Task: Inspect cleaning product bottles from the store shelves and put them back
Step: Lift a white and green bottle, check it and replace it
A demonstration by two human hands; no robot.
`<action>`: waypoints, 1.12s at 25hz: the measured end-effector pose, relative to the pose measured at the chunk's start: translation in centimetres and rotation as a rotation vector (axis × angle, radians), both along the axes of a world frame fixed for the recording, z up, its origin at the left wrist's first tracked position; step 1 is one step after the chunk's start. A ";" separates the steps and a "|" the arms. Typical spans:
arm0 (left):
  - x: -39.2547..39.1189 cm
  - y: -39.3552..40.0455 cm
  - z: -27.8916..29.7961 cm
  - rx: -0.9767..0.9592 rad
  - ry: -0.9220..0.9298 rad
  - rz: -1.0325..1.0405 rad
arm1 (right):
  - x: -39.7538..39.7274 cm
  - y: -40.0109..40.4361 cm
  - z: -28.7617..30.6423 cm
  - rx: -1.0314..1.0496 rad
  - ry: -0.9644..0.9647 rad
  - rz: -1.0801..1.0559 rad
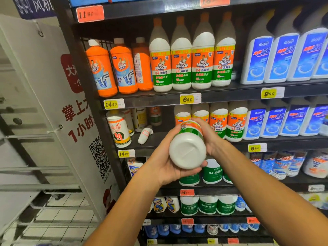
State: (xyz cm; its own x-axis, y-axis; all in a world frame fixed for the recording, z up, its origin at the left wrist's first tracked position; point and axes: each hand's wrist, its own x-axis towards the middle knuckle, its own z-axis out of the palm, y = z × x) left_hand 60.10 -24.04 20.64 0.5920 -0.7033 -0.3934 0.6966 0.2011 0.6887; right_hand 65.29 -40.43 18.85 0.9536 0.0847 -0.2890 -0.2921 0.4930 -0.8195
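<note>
Bottle (187, 151), tipped base-toward-camera just below frame centre, is cradled from 7 o'clock by the left hand (164, 165) and clasped at 2 o'clock by the right hand (208, 135); smooth, rigid plastic, probably heavy if full, best gripped around the body.

A shop aisle is showing here: dark metal shelving (221, 94) is carrying rows of identical white plastic disinfectant bottles with orange and green labels (181, 57) and orange plastic drain-cleaner bottles (101, 68). Yellow price tags (186, 99) are sitting along the shelf edges, and a white printed promotional board with a QR code (85, 132) is hanging beside the rack.
</note>
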 end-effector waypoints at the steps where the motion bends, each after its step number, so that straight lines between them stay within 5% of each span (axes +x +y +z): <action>1: -0.1 0.0 -0.1 0.000 0.000 -0.002 | -0.1 0.0 -0.2 0.003 0.003 -0.001; 10: -0.6 0.8 -3.2 0.071 -0.285 0.003 | -0.2 -0.1 0.7 -0.021 -0.173 0.005; 19: -1.0 0.2 -4.8 0.155 -0.664 0.016 | -1.0 -0.3 2.1 0.210 -0.358 0.144; 25: -0.1 0.4 -6.1 0.169 -0.837 -0.044 | -2.0 0.1 3.1 0.055 -0.495 0.104; 28: 0.5 0.8 -7.2 0.187 -0.850 -0.013 | -2.4 0.4 3.6 -0.256 -0.576 -0.028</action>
